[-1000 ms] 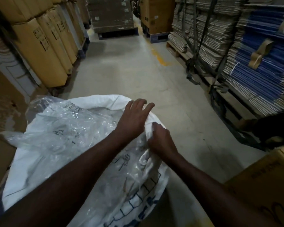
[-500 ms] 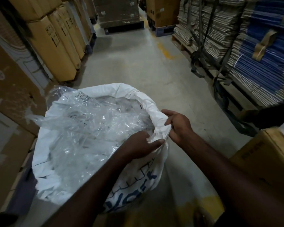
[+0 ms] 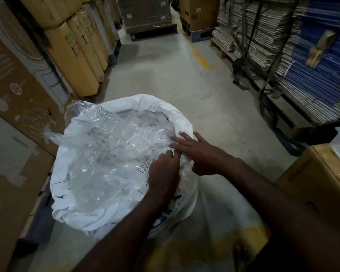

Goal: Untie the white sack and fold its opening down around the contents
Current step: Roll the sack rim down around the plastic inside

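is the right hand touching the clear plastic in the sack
Touching. The head view shows the right hand lying flat with spread fingers pressed on the clear plastic by the white sack rim.

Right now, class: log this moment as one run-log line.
white sack: open, rim rolled down | clear plastic: exposed | left hand: on plastic, curled | right hand: fingers spread at rim

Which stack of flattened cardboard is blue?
The strapped stack on the far right, nearest the camera on that side; the stack beside it, farther down the aisle, is plain grey-brown.
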The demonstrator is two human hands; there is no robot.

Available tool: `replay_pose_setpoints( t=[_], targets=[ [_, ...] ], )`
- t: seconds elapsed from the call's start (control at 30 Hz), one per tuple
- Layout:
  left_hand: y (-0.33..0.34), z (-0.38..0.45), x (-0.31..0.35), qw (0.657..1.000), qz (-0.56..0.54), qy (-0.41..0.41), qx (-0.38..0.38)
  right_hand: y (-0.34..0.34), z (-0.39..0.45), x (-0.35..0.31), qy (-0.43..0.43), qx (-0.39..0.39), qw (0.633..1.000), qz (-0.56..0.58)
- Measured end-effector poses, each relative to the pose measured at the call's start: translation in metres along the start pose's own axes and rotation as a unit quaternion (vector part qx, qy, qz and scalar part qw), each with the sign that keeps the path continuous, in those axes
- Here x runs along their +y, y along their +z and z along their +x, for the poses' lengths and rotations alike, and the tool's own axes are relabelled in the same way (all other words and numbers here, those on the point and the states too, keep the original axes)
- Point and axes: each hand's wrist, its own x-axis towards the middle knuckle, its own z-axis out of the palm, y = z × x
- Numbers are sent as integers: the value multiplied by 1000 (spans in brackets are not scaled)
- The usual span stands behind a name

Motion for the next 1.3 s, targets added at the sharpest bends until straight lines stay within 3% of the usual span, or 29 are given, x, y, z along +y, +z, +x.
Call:
replay_pose_setpoints(
  t=[0.13, 0.2, 0.33, 0.4, 0.5, 0.6, 0.7, 0.77, 0.87, 0.93, 1.03, 1.17, 1.23, 1.3],
  targets=[
    [-7, -14, 5, 1000, -20, 1, 0, 11, 7, 11, -22, 112, 991, -73],
    [-13, -27, 13, 999, -30, 14, -42, 16, 11, 11, -11, 169, 980, -107],
    [-40, -34, -2, 972, -161, -19, -167, 35, 9, -1, 63, 207, 964, -155],
    [-45, -30, -18, 975, -144, 10, -169, 42, 10, -8, 90, 212, 962, -147],
    [-44, -22, -29, 977, -113, 23, -179, 41, 13, -21, 102, 182, 969, -128],
    [-36, -17, -29, 981, -52, 62, -175, 29, 7, -31, 65, 60, 989, -116],
    [-23, -18, -27, 984, 18, 121, -127, 10, -9, -32, 53, -78, 984, -152],
    [-14, -21, -25, 985, 41, 133, -104, -2, -15, -30, 36, -75, 985, -150],
    [-12, -26, -20, 989, 29, 134, -61, 1, -11, -28, 17, 22, 992, -121],
    [-22, -31, -17, 990, 11, 130, -52, 10, -5, -30, 28, 84, 991, -102],
    [-56, -43, -24, 989, -38, 128, -67, 26, 2, -36, 72, 96, 987, -109],
    [-117, -83, -57, 992, -111, 64, -12, 27, 13, -48, 134, 69, 984, -97],
    [-133, -115, -86, 991, -131, -5, 5, 10, 12, -57, 149, -5, 985, -92],
    [-135, -145, -116, 989, -123, -73, -24, -20, 3, -74, 161, -107, 977, -91]
  ],
)
